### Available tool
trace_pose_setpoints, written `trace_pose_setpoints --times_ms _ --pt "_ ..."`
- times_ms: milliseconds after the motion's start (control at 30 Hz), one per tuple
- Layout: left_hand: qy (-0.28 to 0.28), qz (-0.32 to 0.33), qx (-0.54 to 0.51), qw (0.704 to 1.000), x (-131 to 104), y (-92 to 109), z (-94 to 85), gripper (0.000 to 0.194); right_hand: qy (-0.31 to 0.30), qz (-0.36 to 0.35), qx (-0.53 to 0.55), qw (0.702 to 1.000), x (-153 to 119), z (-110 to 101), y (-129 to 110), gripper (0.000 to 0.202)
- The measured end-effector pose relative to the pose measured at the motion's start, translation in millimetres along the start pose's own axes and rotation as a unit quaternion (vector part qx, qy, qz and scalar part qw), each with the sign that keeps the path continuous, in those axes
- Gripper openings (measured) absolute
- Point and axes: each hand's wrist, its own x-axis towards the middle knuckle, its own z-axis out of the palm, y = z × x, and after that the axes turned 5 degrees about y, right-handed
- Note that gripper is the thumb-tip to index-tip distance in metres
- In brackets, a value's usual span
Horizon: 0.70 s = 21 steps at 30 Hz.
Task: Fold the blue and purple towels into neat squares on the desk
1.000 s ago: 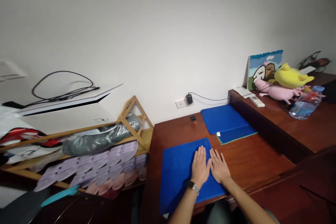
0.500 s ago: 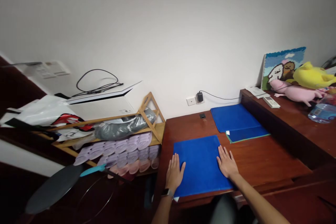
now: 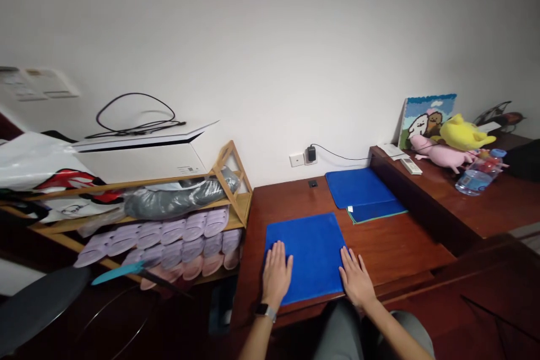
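A blue cloth (image 3: 314, 256) lies spread flat on the brown wooden desk (image 3: 287, 197), close to its front edge. My left hand (image 3: 276, 275) rests flat on the cloth's left edge, fingers stretched out; a watch is on that wrist. On the opposite side, my right hand (image 3: 356, 278) lies flat at the cloth's right edge with its fingers apart. Neither hand grips anything. Farther back on the desk is a second blue cloth (image 3: 354, 188), with a folded part, green edging and a small white tag.
A wooden rack (image 3: 242, 208) with purple slippers (image 3: 194, 225) and a white box (image 3: 143, 160) stands left. On the raised right surface are a remote (image 3: 411, 166), a pink plush toy (image 3: 442, 154), a yellow plush toy (image 3: 464, 134) and a plastic bottle (image 3: 475, 183). A plugged-in charger (image 3: 311, 153) is on the wall.
The view has shifted to the right. My right hand has slid down along the cloth's right edge toward its near corner, while my left hand stays at the left edge.
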Motion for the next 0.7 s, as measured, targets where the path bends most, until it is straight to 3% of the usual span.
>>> trace_pose_setpoints --times_ms 200,267,300,333,400,600,700 --pt "-0.072 0.152 -0.112 0.979 -8.6 146.8 15.8 0.07 0.0 -0.028 0.0 1.0 0.2 3.2 7.2 0.063" --pt "-0.094 0.158 -0.136 0.973 -9.9 175.8 24.7 0.07 -0.001 -0.049 0.0 0.999 -1.6 4.4 10.2 0.064" --pt "-0.101 0.154 -0.142 0.973 -11.1 180.4 27.7 0.069 -0.002 -0.052 0.001 0.999 -2.2 4.7 10.9 0.065" --pt "-0.107 0.151 -0.143 0.972 -13.3 177.8 29.2 0.069 -0.003 -0.049 0.002 0.999 -2.3 4.9 10.9 0.065" --pt "-0.111 0.137 -0.129 0.976 -22.0 151.9 27.5 0.068 -0.003 -0.03 0.006 1.0 -1.7 4.7 9.2 0.065" --pt "-0.046 -0.043 0.007 0.998 -79.0 -1.9 1.3 0.072 0.008 -0.005 0.009 1.0 -1.1 5.6 4.7 0.065" --pt "-0.02 -0.067 0.033 0.997 -99.2 -45.5 -6.4 0.07 0.015 -0.012 0.011 1.0 0.1 6.5 4.4 0.065"
